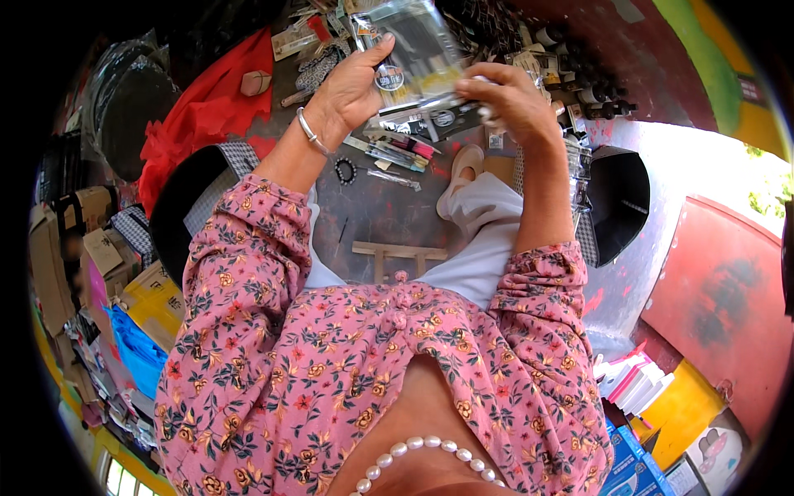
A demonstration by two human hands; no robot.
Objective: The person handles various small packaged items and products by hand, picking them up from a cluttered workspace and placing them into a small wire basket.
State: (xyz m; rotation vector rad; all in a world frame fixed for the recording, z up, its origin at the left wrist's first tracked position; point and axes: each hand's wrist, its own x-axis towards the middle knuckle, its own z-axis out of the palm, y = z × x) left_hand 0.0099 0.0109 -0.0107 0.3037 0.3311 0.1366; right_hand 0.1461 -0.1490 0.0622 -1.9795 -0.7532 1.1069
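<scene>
My left hand [349, 89] is closed on the left edge of a clear plastic package [418, 48], its thumb lying across the front. Dark contents show through the plastic, with some yellow low down and a round label near my fingers. At the package's lower right corner is my right hand [521, 103], fingers curled together and blurred. Something small and pale shows by those fingers, too smeared to name. Below the package, several pens [401, 150] in pink and dark colours lie on the floor in a loose pile.
A dark bead bracelet [345, 171] lies on the grey floor [331, 223] near a wooden piece [397, 250]. Dark bottles [600, 95] crowd the far right. Red cloth [198, 124] spreads at the left. Two black bins [620, 194] [178, 198] flank my legs; cardboard boxes [103, 248] stack farther left.
</scene>
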